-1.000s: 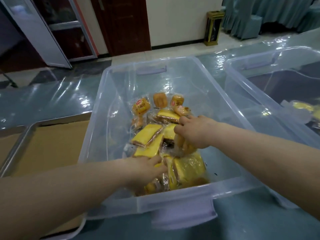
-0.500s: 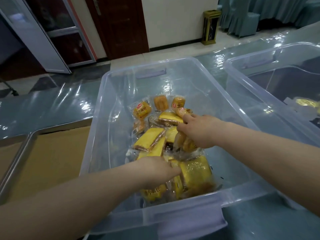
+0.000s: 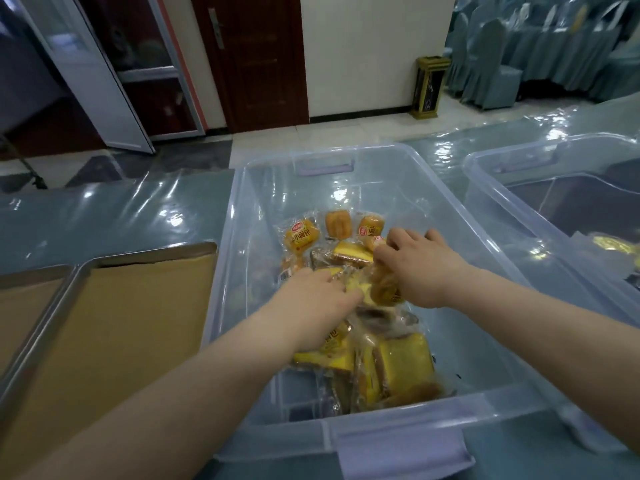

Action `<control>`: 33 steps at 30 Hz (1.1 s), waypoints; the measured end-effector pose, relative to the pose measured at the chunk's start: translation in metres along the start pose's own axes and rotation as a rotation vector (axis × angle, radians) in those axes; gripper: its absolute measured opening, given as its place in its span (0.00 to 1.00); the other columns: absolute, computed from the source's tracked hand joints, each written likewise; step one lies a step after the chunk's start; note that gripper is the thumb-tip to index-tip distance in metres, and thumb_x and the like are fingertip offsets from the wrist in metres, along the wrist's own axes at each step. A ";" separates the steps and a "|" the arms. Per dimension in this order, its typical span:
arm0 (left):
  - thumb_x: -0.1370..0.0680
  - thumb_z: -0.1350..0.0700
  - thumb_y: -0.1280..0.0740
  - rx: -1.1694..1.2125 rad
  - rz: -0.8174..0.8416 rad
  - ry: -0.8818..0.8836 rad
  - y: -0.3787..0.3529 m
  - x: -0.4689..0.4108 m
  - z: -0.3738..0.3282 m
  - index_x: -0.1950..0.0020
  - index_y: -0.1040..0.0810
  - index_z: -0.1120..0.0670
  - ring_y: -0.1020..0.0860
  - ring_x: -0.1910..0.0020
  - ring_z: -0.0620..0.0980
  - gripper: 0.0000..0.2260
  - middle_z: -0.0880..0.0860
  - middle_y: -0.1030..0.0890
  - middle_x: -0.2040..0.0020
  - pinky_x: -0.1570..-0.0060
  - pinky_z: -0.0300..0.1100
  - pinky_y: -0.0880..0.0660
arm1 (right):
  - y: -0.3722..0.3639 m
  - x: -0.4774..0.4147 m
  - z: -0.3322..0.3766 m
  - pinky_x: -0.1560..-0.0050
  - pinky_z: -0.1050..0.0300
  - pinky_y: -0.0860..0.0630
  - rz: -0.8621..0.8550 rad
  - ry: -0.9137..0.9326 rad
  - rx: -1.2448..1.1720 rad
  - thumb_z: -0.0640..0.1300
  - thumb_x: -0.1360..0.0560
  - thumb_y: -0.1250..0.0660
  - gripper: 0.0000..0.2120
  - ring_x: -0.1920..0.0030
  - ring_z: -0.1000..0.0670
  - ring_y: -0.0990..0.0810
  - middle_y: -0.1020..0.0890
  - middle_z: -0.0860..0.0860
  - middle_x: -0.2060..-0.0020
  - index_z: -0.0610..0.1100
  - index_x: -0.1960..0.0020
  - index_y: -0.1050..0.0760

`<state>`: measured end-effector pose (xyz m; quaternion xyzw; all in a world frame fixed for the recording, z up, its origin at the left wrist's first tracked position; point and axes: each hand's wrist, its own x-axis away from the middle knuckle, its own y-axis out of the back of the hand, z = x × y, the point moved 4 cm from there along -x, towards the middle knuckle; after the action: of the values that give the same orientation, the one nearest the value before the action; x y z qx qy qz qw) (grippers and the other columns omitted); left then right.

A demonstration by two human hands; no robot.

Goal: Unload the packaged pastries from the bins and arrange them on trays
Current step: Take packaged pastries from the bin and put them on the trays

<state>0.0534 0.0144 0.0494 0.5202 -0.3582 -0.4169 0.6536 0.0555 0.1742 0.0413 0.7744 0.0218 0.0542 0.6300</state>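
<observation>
Tray [image 3: 114, 341] at left is paper-lined, bare. Left hand [image 3: 313, 306] has moved forward off the near packets, now closed on one mid-pile. Right hand [image 3: 420, 271] still clutches round pastries [image 3: 382, 289] inside bin [image 3: 408, 429]. Lift-out looks imminent.

readable text: pastry wrappers only

round bun packet [image 3: 300, 236] at 11 o'clock of the pile in the clear bin [image 3: 478, 216]: red oval logo, illegible, over dark chinese "小面包". second round packet [image 3: 370, 227] at 12 o'clock carries the same red logo plus partial characters, too blurred to confirm. dark print on a wrapper [image 3: 334, 337] beneath the left hand [image 3: 311, 306], unreadable.
</observation>
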 end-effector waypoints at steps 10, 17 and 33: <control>0.30 0.63 0.49 0.082 -0.612 0.264 0.061 0.044 0.031 0.47 0.22 0.57 0.23 0.56 0.57 0.19 0.56 0.20 0.52 0.58 0.49 0.27 | 0.056 0.009 0.008 0.39 0.44 0.32 -0.315 -0.158 -0.239 0.36 0.28 0.37 0.24 0.34 0.36 0.34 0.40 0.44 0.28 0.48 0.33 0.35; 0.35 0.72 0.34 0.188 -0.796 0.404 0.079 0.155 0.069 0.44 0.28 0.54 0.22 0.57 0.56 0.23 0.55 0.24 0.48 0.51 0.54 0.24 | 0.120 0.007 0.104 0.48 0.49 0.29 -0.523 -0.064 -0.424 0.38 0.27 0.37 0.24 0.40 0.44 0.30 0.28 0.50 0.37 0.50 0.33 0.36; 0.28 0.64 0.31 0.324 -0.670 1.133 -0.028 0.610 0.152 0.40 0.27 0.53 0.22 0.57 0.62 0.17 0.54 0.24 0.44 0.66 0.52 0.25 | 0.139 -0.018 0.564 0.47 0.50 0.25 -0.479 0.345 -0.884 0.37 0.27 0.37 0.26 0.40 0.48 0.28 0.28 0.54 0.39 0.56 0.33 0.35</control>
<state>0.1526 -0.6069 0.0742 0.8328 0.1622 -0.2010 0.4896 0.0955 -0.4054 0.0634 0.3880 0.2763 0.0396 0.8784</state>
